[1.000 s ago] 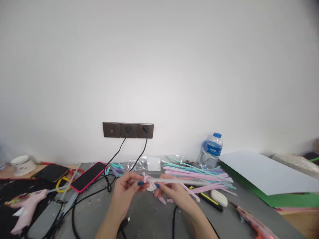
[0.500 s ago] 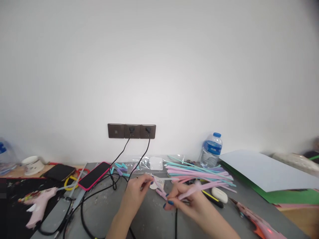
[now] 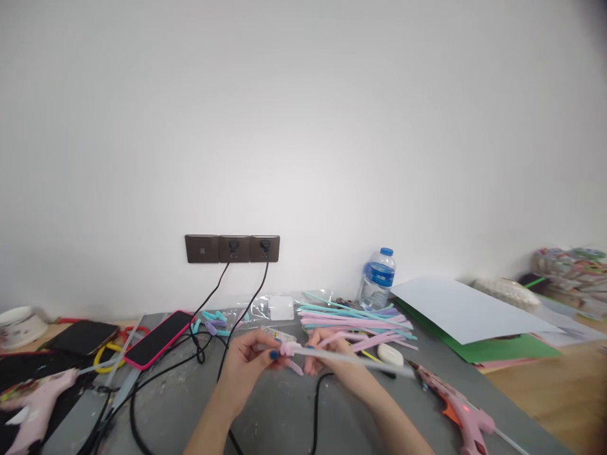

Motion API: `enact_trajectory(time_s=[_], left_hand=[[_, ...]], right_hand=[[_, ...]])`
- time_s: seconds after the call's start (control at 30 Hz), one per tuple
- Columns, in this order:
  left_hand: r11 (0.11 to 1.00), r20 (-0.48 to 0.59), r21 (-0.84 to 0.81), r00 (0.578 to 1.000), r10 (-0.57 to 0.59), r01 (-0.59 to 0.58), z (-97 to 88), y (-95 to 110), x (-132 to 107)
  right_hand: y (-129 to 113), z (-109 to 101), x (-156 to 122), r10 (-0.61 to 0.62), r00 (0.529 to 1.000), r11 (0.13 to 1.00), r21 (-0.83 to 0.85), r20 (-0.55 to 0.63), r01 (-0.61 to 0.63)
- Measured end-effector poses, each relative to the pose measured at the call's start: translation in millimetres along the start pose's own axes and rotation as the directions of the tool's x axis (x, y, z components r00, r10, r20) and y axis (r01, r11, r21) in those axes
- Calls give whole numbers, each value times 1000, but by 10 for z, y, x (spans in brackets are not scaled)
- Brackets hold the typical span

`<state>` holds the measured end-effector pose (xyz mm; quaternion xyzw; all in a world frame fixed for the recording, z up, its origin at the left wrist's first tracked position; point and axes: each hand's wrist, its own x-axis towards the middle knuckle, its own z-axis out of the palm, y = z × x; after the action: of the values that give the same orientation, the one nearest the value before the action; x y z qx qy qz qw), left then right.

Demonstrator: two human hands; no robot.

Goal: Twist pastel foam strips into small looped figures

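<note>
View: head camera, looking forward and down over a grey table (image 3: 284, 417) against a white wall.
Left hand (image 3: 249, 360): fingers curled in, thumb and forefinger pinched on the white stick (image 3: 351, 359) at its left end; blue polish on the thumbnail.
Right hand (image 3: 332, 360): fingers bent and closed about the same stick, just to the right of the left hand; exact finger contact hard to make out.
White stick: thin, straight, pale and slightly see-through; held above the table in front of the body, running from the left hand down to the right, past the right hand.
Pink strip (image 3: 287, 349): soft pastel pink, wound in a small lump around the stick between the two hands, one loose end hanging below.
Behind the hands: a loose pile of strips (image 3: 355, 316) in pink, turquoise and lilac, lying flat on the table.
Right of the hands: a white case (image 3: 389, 355), then a pink glue gun (image 3: 455, 411) near the table edge.
Further right: a white sheet (image 3: 469, 309) on a green one.
At the wall: a water bottle (image 3: 378, 278) with a blue cap, and a dark socket strip (image 3: 232, 248) with two black cables (image 3: 208, 297) plugged in.
Left of the hands: a phone in a pink case (image 3: 159, 338), face up.
</note>
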<state>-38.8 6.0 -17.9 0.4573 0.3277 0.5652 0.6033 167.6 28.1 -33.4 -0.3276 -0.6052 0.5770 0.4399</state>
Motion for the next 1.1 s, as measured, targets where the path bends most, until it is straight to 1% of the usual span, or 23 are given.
enact_trajectory(time_s=[0.03,0.1,0.17,0.2,0.27,0.3,0.33,0.37,0.4,0.47,0.53,0.57,0.63,0.7,0.73,0.8,0.87,0.93,1.0,1.03,1.1], left_hand=[[1000,-64,5,998,28,-27,-11,-15,25],[994,-155,68,983,97,-88,-43,-37,69],[964,-183,222,965,187,-145,-90,-50,102],[929,-169,330,958,231,-166,-116,-56,114],[811,-92,551,952,292,-196,-158,-72,125],[744,-34,635,955,295,-207,-170,-80,125],[693,29,688,962,272,-217,-172,-87,121],[670,92,708,970,224,-222,-166,-91,112],[682,146,699,977,158,-215,-150,-89,98],[777,231,613,973,0,-145,-102,-61,57],[878,292,478,947,-136,-21,-48,-7,5],[912,317,408,931,-182,39,-24,24,-21],[954,354,276,910,-218,121,12,76,-64],[977,361,158,912,-195,147,28,98,-84],[984,347,107,922,-168,139,29,95,-83],[995,267,34,959,-99,94,18,67,-59],[1000,124,6,992,-22,21,-7,25,-13],[998,-26,38,998,51,-50,-47,-16,41],[981,-115,162,985,128,-108,-95,-48,88],[955,-129,264,977,172,-133,-118,-59,105],[853,-98,494,964,249,-169,-154,-75,123]], right_hand=[[42,87,-66,14,1000,998,-54,-19,-15],[68,252,-206,-26,993,989,-148,-111,9],[32,373,-339,-79,982,969,-243,-169,36],[-3,409,-396,-102,979,957,-286,-178,48],[-104,429,-474,-139,979,926,-371,-146,76],[-168,413,-492,-160,980,909,-405,-117,100],[-241,382,-495,-175,981,893,-432,-81,124],[-320,336,-482,-193,980,886,-440,-55,149],[-403,277,-455,-204,978,890,-425,-42,167],[-561,129,-365,-189,982,929,-328,-24,171],[-674,-34,-248,-178,984,954,-245,-7,170],[-700,-108,-189,-166,986,963,-213,3,163],[-679,-212,-89,-130,991,981,-141,13,130],[-562,-231,-30,-84,996,991,-100,17,85],[-474,-204,-20,-59,998,994,-88,19,61],[-270,-89,-43,-29,999,997,-72,22,30],[-72,83,-119,-18,999,996,-86,-34,15],[73,269,-233,-54,993,991,-131,-102,40],[137,425,-364,-154,971,968,-224,-182,111],[137,480,-427,-211,955,945,-292,-209,145],[69,528,-529,-278,937,888,-428,-214,166]])
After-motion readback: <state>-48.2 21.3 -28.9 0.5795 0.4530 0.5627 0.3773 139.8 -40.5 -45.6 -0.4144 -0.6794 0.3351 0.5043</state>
